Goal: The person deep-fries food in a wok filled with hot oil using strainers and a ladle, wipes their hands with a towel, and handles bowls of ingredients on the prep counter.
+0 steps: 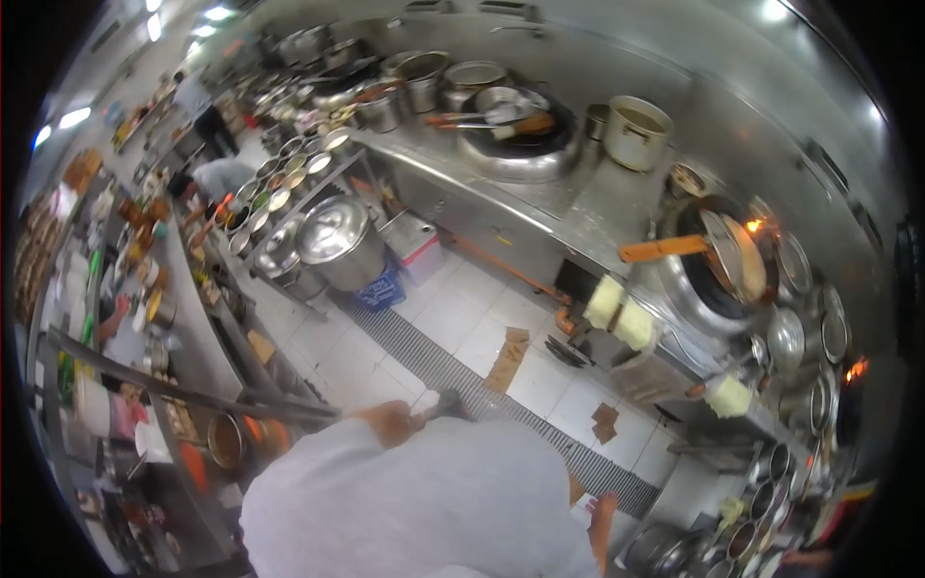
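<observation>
My white shirt fills the bottom middle of the head view. On its left side my left hand shows only as a patch of skin past the sleeve, its fingers hidden. Close to it, over the floor grate, is a dark object with a white part, too blurred to name. My right hand hangs low on the right of my body. Its fingers are small and blurred, with a white patch beside them, and whether it holds anything is unclear.
A drain grate crosses the tiled floor, with brown cardboard on it. The right-hand stove carries a wok near flames. A lidded pot stands by a blue crate. People work at the far left.
</observation>
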Motion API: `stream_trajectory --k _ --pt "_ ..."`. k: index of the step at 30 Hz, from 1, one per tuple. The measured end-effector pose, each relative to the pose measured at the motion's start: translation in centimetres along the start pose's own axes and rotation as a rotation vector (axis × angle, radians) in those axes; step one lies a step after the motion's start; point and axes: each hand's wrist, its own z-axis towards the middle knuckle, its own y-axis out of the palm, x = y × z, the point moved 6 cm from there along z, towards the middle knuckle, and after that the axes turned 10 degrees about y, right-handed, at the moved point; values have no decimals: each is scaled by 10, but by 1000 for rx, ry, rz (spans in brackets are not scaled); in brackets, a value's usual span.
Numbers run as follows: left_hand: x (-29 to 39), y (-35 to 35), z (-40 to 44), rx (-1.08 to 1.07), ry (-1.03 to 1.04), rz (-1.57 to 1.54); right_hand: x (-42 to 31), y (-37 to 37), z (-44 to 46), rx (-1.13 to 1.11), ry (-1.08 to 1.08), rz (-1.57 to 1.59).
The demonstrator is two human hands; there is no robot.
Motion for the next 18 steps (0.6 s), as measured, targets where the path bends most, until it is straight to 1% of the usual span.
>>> stream_trajectory --k 1,2,3,4,5,7,8,9,10,11,12,13,14,16,17,18 --pt "-22 14 -5 279 -227 -411 -29 29 -13 16 -60 -41" --pt "-42 33 -21 558 -463 -825 -50 62 -18 0 -69 -84" --pt "-46 43 -29 631 -484 -1006 -69 98 -21 -31 -107 -218" --pt "-47 39 -31 704 -502 -1192 -84 134 -24 -61 -144 -357" --pt "-47 30 -36 768 -496 -1254 -95 171 -15 -98 -174 -472" --pt "-54 2 -52 947 -442 -1299 -115 251 12 -157 -426 -755" --pt "-64 -10 -63 1032 -412 -1345 -148 301 -50 -204 -718 -922" --pt "-71 -22 -78 1105 -386 -1412 -128 322 10 -69 -1034 -1065" --pt "-79 -31 -90 1147 -386 -1468 -169 361 -67 -193 -867 -1050" --pt "-90 -40 -101 1125 -455 -1492 -208 403 -154 -125 -879 -1191" --pt "-96 -49 -113 1114 -533 -1510 -225 433 -159 -165 -936 -1151" --pt "-102 -55 -117 1108 -534 -1518 -232 459 -162 -221 -1001 -1108" --pt "-111 -56 -126 1120 -567 -1529 -244 477 -177 -245 -1006 -1117" --pt "-125 -46 -152 1201 -653 -1512 -282 533 -224 -320 -1104 -1102" --pt "-127 -40 -158 1249 -695 -1483 -296 555 -222 -353 -1205 -1063" --pt "-133 -30 -159 1301 -649 -1459 -305 574 -219 -388 -1302 -1017"
